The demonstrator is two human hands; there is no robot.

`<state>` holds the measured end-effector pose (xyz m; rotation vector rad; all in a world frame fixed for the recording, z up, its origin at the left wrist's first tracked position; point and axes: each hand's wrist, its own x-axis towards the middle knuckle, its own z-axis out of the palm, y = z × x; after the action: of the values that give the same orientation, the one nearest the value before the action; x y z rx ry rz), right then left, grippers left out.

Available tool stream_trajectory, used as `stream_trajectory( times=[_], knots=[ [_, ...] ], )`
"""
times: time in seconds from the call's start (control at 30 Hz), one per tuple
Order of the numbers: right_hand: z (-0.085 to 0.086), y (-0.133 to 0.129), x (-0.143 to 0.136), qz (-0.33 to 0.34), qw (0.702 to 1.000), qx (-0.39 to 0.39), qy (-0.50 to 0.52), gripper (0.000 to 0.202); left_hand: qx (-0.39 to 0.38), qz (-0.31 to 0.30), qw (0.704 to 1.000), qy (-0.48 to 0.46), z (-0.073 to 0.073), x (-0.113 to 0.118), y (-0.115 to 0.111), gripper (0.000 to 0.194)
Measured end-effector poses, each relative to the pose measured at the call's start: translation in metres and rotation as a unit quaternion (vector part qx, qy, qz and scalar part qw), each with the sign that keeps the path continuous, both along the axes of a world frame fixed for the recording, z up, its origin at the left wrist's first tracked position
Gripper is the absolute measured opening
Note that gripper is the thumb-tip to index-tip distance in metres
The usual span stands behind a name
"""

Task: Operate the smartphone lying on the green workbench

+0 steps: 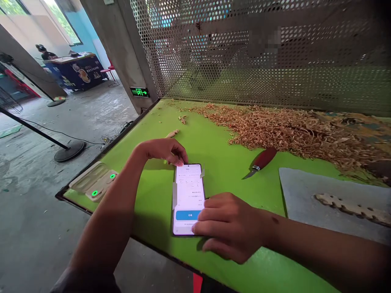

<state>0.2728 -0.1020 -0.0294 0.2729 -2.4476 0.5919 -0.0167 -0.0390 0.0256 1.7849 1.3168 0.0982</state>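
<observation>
A: How far along?
B: I log phone (188,191) lit, flat near tabletop's (152,215) front edge; knife (262,161) untouched; remainder unclear. Left hand (165,149), right hand (230,228) touch phone; clamped or not, can't tell.

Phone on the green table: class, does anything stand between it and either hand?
Nothing visible does. The left hand is at the phone's top edge, and the right hand's fingers overlap its lower right edge. The knife lies apart, off to the phone's right.
</observation>
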Motion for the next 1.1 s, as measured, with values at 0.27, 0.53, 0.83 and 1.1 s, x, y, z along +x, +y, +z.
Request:
stream_trajectory(
  times=[0.27,0.53,0.83,1.1],
  knots=[
    [0.001,0.000,0.001,-0.047,0.997,-0.059,0.004,0.023,-0.017,0.080,0.996,-0.042,-0.006,-0.003,0.001,0.018],
    [-0.003,0.002,0.000,-0.251,0.950,-0.184,-0.020,0.021,0.001,0.131,0.991,-0.032,-0.013,-0.002,0.005,0.019],
    [-0.002,0.001,-0.001,-0.270,0.948,-0.166,-0.023,0.027,0.070,0.191,0.978,-0.041,-0.018,-0.002,0.010,0.019],
    [-0.003,0.001,0.000,-0.305,0.934,-0.182,-0.023,0.028,-0.027,-0.016,0.999,0.009,-0.006,-0.011,0.007,0.034]
  ],
)
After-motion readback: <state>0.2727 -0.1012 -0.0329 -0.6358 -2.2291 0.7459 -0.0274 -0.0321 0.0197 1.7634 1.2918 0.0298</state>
